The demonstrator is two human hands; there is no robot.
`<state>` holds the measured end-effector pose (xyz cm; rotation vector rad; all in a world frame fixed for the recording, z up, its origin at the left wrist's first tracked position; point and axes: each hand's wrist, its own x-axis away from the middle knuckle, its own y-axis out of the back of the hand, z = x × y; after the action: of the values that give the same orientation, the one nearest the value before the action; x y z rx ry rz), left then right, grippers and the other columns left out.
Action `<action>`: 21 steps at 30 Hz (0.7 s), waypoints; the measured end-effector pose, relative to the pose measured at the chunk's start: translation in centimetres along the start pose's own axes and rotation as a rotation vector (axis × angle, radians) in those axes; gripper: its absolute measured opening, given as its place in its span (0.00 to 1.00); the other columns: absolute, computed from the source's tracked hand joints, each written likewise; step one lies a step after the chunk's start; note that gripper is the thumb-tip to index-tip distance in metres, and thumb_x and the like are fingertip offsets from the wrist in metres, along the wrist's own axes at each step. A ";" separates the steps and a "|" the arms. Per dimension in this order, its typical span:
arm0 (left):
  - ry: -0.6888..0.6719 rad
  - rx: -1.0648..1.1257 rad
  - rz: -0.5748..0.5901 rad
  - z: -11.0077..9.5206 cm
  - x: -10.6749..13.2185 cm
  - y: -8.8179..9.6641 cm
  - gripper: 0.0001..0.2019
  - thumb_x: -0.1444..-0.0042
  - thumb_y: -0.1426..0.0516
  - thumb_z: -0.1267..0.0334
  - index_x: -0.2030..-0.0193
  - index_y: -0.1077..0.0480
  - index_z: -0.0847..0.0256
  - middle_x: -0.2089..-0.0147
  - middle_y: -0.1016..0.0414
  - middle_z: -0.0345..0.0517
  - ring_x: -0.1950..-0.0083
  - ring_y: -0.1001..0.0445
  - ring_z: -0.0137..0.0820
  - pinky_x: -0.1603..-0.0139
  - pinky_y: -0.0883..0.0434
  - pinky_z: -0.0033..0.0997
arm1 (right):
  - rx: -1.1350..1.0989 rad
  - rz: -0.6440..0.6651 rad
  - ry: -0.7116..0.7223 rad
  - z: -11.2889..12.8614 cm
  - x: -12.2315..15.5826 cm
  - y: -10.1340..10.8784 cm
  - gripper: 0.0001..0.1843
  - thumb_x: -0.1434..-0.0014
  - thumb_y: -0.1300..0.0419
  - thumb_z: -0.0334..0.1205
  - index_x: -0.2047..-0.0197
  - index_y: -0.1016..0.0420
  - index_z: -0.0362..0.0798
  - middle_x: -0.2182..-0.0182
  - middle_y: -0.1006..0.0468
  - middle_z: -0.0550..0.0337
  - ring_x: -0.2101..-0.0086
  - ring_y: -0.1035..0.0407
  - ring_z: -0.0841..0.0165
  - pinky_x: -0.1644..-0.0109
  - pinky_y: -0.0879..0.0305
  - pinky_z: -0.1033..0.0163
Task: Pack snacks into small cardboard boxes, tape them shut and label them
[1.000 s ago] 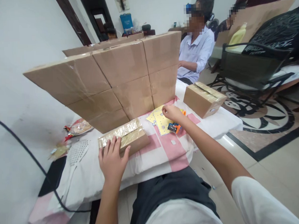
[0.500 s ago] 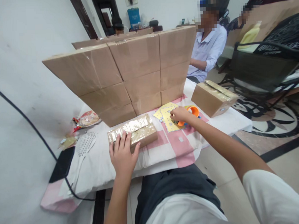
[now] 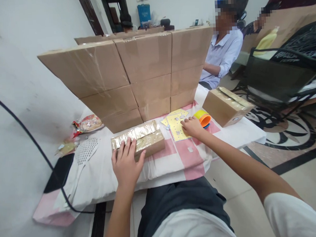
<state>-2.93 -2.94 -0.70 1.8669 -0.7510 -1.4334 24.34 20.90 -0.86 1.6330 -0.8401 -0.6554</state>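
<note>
My left hand (image 3: 127, 161) lies spread over the near edge of a small cardboard box (image 3: 152, 145) whose top is covered with shiny tape. Further right, my right hand (image 3: 193, 126) rests over yellow dotted sheets (image 3: 177, 131), its fingers slightly apart and partly bent. No object shows in its fingers, though its underside is hidden. Just beyond its knuckles lies a yellow and orange ring-shaped roll (image 3: 205, 120), with something blue under its edge. Small pale pieces sit on the sheets, and one pale scrap (image 3: 190, 149) is on the cloth.
A wall of stacked cardboard boxes (image 3: 151, 85) stands behind the sheets. Another taped box (image 3: 225, 106) is at the table's right end. At left are a red snack packet (image 3: 87, 124), a black phone-like slab (image 3: 59, 173) and a hanging cable (image 3: 30, 131). A person (image 3: 223, 49) sits beyond.
My right hand has loosened from a pinch to a flatter pose over the sheets. An orange piece seen beneath it before no longer shows. My left hand stays on the box.
</note>
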 end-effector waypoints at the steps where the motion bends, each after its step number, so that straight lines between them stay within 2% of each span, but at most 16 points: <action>1: -0.001 -0.006 -0.002 0.0 0.0 0.0 0.27 0.33 0.44 0.50 0.31 0.31 0.56 0.30 0.30 0.52 0.28 0.33 0.51 0.26 0.47 0.53 | -0.010 0.005 -0.028 0.6 -0.2 0.1 0.16 0.30 0.49 0.38 0.49 0.22 0.41 0.53 0.18 0.39 0.52 0.28 0.53 0.52 0.46 0.54; 5: -0.012 -0.041 -0.004 -0.2 0.1 0.2 0.27 0.33 0.44 0.50 0.31 0.30 0.57 0.30 0.29 0.53 0.29 0.32 0.51 0.27 0.46 0.52 | -0.033 0.003 -0.085 1.1 -0.5 0.2 0.15 0.32 0.49 0.34 0.52 0.22 0.41 0.56 0.18 0.40 0.54 0.27 0.54 0.55 0.45 0.55; 11: 0.004 -0.057 0.001 -0.3 0.1 0.2 0.27 0.33 0.43 0.50 0.30 0.31 0.56 0.30 0.30 0.52 0.29 0.32 0.50 0.27 0.46 0.52 | -0.074 -0.016 -0.070 -1.7 1.0 0.0 0.17 0.32 0.52 0.30 0.56 0.22 0.42 0.62 0.18 0.43 0.57 0.28 0.57 0.60 0.48 0.56; 14: 0.025 -0.032 0.008 -0.2 -0.1 -0.1 0.27 0.34 0.43 0.51 0.30 0.32 0.56 0.29 0.31 0.53 0.28 0.33 0.51 0.27 0.46 0.53 | -0.086 -0.057 -0.052 -2.1 1.8 0.1 0.18 0.31 0.54 0.31 0.59 0.21 0.42 0.62 0.18 0.43 0.55 0.29 0.55 0.60 0.48 0.55; 18: 0.016 -0.013 -0.038 0.1 -0.2 -0.7 0.29 0.35 0.40 0.52 0.29 0.33 0.54 0.30 0.30 0.52 0.29 0.32 0.52 0.28 0.44 0.53 | -0.209 -0.111 -0.021 1.0 0.6 0.6 0.17 0.29 0.52 0.34 0.56 0.21 0.42 0.56 0.19 0.44 0.50 0.30 0.54 0.56 0.44 0.57; 21: 0.000 -0.029 -0.079 0.2 -0.3 -1.0 0.30 0.37 0.39 0.52 0.29 0.34 0.52 0.30 0.29 0.51 0.30 0.30 0.53 0.30 0.41 0.53 | -0.357 -0.020 0.002 4.4 -1.9 0.5 0.14 0.30 0.47 0.39 0.49 0.23 0.45 0.53 0.19 0.47 0.55 0.26 0.58 0.58 0.42 0.60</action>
<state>-3.17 -2.14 -1.41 1.8935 -0.6592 -1.4854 19.68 19.81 -1.38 1.3201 -0.6617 -0.7695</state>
